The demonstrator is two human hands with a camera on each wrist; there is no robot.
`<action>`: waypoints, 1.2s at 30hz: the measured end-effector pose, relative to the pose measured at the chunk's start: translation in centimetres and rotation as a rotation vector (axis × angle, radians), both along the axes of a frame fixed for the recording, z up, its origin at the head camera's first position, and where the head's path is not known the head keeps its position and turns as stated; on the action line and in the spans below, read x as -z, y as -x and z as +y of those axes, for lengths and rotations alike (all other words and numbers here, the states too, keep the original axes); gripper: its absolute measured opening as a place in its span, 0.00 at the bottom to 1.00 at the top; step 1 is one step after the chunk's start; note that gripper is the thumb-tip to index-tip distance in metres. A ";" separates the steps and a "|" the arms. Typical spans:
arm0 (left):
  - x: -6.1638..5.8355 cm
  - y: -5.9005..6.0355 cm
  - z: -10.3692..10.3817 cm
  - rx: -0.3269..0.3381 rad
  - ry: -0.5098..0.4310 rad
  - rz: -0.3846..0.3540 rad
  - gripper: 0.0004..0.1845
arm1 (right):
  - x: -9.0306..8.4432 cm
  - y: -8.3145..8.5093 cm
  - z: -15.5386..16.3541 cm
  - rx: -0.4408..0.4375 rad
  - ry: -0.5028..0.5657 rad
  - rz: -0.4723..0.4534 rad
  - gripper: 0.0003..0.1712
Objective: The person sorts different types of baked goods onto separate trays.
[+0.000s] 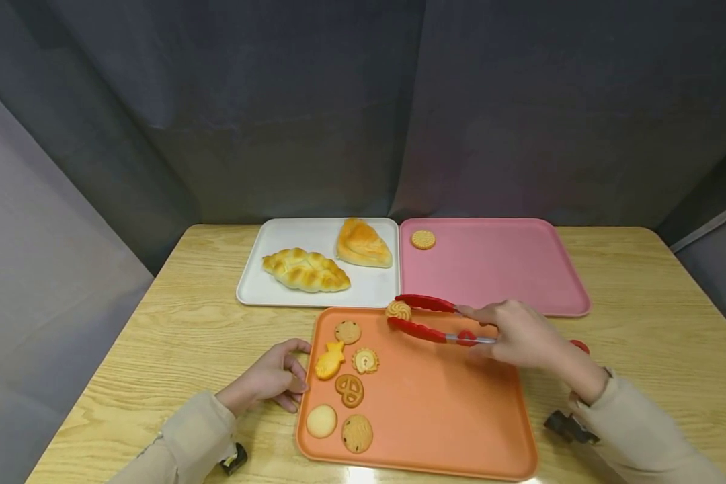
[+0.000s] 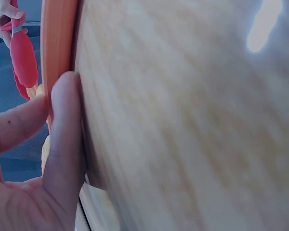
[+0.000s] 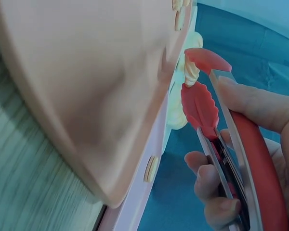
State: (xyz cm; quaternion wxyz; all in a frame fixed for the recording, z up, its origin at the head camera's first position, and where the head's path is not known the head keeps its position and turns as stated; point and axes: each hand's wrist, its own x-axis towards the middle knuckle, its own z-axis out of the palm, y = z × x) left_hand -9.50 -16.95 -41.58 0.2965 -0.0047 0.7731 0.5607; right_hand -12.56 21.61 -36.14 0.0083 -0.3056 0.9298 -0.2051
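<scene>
My right hand grips red-tipped metal tongs. Between the tong tips is a round swirled cookie, at the far left part of the orange tray; the right wrist view shows this cookie held off the tray surface. With thumb and finger, my left hand pinches the orange tray's left rim. Along that tray's left side lie a chocolate chip cookie, a fish-shaped cookie, a frilled round cookie, a pretzel cookie, a plain round cookie and a speckled cookie.
Behind the orange tray, a white tray bears a braided bread and a folded pastry. Touching its right side, a pink tray carries one round cracker. All stand on a wooden table before a dark curtain.
</scene>
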 end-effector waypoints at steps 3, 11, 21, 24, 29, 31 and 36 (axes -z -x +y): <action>-0.1 0.0 0.0 0.000 0.002 -0.001 0.30 | 0.1 0.2 0.3 0.022 0.008 -0.018 0.34; 0.0 0.0 0.1 -0.007 0.009 -0.004 0.31 | 0.7 1.2 1.3 0.074 0.021 0.031 0.34; -0.2 0.0 0.2 -0.012 0.020 -0.004 0.31 | 0.7 2.1 1.7 0.145 0.019 0.078 0.33; -0.2 0.0 0.1 -0.010 0.019 -0.003 0.31 | 0.9 2.4 1.6 0.176 0.028 0.073 0.33; -0.3 0.0 0.1 -0.009 0.015 -0.002 0.31 | 1.5 3.1 1.6 0.226 0.044 0.072 0.35; -0.3 0.0 0.2 -0.008 0.014 0.000 0.30 | 1.7 3.4 1.6 0.246 0.036 0.069 0.36; -0.2 0.0 0.1 -0.005 0.007 0.004 0.30 | 2.2 4.0 1.5 0.285 0.013 0.036 0.36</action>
